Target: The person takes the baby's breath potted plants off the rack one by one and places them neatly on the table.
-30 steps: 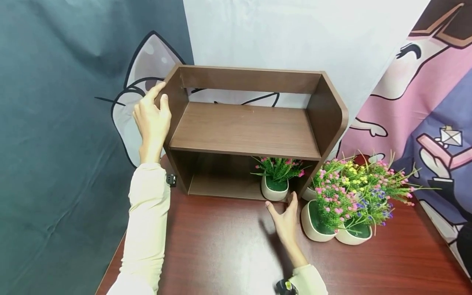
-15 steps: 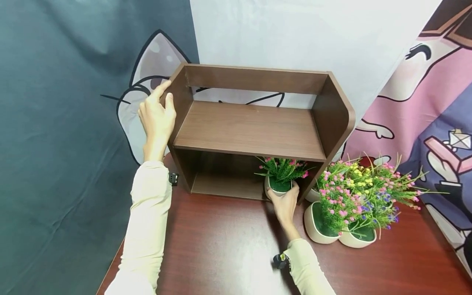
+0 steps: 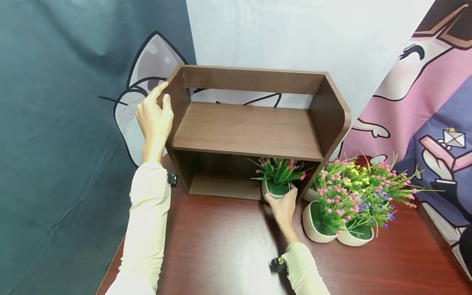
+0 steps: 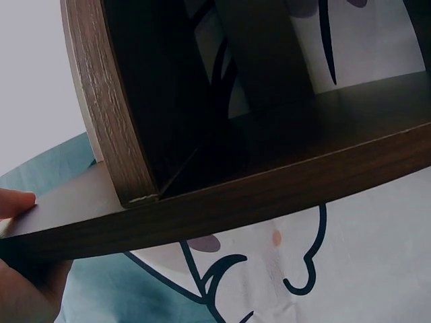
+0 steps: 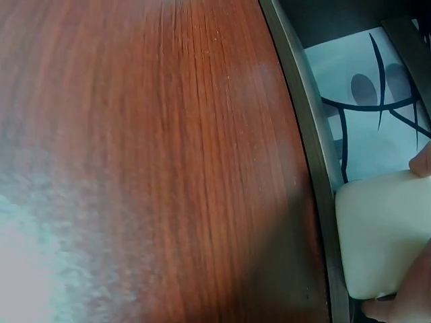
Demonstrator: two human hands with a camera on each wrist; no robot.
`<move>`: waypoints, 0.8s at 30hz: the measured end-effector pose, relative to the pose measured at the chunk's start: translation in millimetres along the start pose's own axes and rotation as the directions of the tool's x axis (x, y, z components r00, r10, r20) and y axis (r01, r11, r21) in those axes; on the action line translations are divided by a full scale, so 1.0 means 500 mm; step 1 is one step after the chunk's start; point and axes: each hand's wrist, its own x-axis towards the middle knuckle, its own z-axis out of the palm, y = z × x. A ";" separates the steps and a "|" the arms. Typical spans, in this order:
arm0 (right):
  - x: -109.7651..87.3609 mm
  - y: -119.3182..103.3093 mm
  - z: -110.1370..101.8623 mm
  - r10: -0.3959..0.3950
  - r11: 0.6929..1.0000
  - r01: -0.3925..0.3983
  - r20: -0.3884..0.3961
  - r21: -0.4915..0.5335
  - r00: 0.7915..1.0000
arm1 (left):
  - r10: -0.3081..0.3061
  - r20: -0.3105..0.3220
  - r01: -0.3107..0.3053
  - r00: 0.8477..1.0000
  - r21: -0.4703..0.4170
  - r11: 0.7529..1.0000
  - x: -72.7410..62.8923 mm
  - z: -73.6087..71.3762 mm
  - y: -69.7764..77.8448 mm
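A two-tier brown wooden shelf (image 3: 247, 127) stands on the table. At its upper left, my left hand (image 3: 154, 121) grips the side panel; the left wrist view shows thumb and fingers on opposite faces of that panel (image 4: 141, 232). In the lower compartment, near the right side, a potted artificial plant (image 3: 280, 172) with pink flowers stands at the front edge. My right hand (image 3: 283, 209) holds its cream pot (image 5: 384, 232) from the front, thumb and fingers on either side. The pot's lower front is partly hidden by that hand in the head view.
Several more potted flowers (image 3: 343, 200), pink, yellow and blue, are clustered on the reddish wooden table (image 3: 221, 246) just right of the shelf. Printed cloth (image 3: 66, 123) hangs on the left and behind. The shelf's upper board overhangs the held plant.
My right hand has moved forward from the table in front of the shelf and taken hold of the pot. The left hand keeps its place on the side panel.
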 end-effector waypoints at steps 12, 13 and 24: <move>-0.051 -0.003 -0.042 -0.081 0.995 0.082 0.020 -0.048 0.996 | -0.004 -0.003 0.004 1.000 0.001 1.000 0.002 -0.004 0.001; -0.056 -0.003 -0.046 -0.088 0.995 0.089 0.021 -0.051 0.996 | -0.001 -0.002 0.002 1.000 0.002 1.000 0.003 -0.005 0.001; -0.122 0.002 -0.091 -0.112 0.992 0.115 0.056 -0.052 0.992 | -0.010 0.018 0.010 1.000 -0.003 1.000 0.000 -0.005 -0.002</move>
